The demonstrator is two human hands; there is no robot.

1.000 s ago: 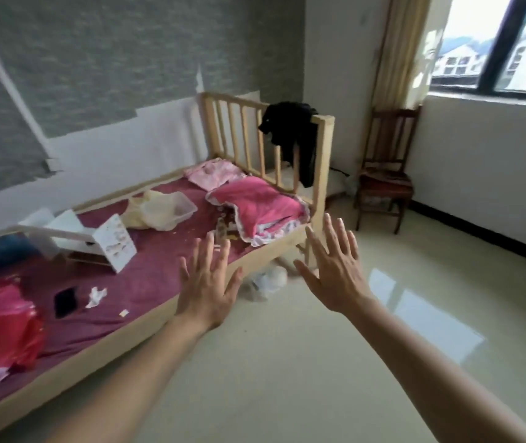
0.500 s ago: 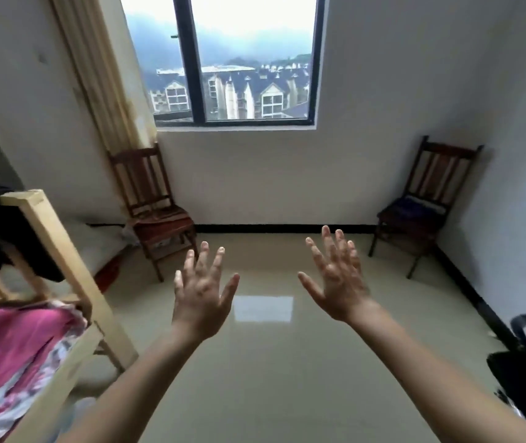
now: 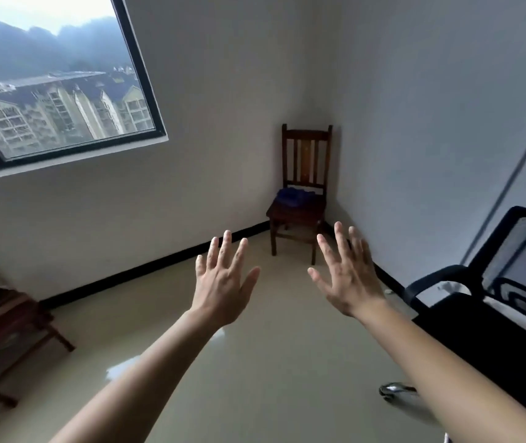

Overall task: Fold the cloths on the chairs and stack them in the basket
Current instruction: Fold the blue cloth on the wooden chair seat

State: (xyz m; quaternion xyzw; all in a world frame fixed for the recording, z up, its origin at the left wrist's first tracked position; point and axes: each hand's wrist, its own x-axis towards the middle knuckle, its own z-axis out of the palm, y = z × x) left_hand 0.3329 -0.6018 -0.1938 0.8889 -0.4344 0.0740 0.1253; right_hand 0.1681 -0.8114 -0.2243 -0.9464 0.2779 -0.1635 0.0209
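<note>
A dark wooden chair (image 3: pixel 306 155) stands in the far corner of the room with a blue cloth (image 3: pixel 295 197) bunched on its seat. My left hand (image 3: pixel 221 282) and my right hand (image 3: pixel 348 279) are both raised in front of me, fingers spread, holding nothing. They hover well short of the chair, one on each side of it in the view. No basket is in view.
A second dark wooden chair (image 3: pixel 3 327) sits at the left edge below the window (image 3: pixel 57 91). A black office chair (image 3: pixel 491 321) stands close on the right, its chrome base (image 3: pixel 396 390) near my right arm. Glossy beige floor (image 3: pixel 268 362) stretches between them.
My view has swung right, away from the bed and past the window, onto the corner chair with the blue cloth. Both hands stay raised and spread, empty.
</note>
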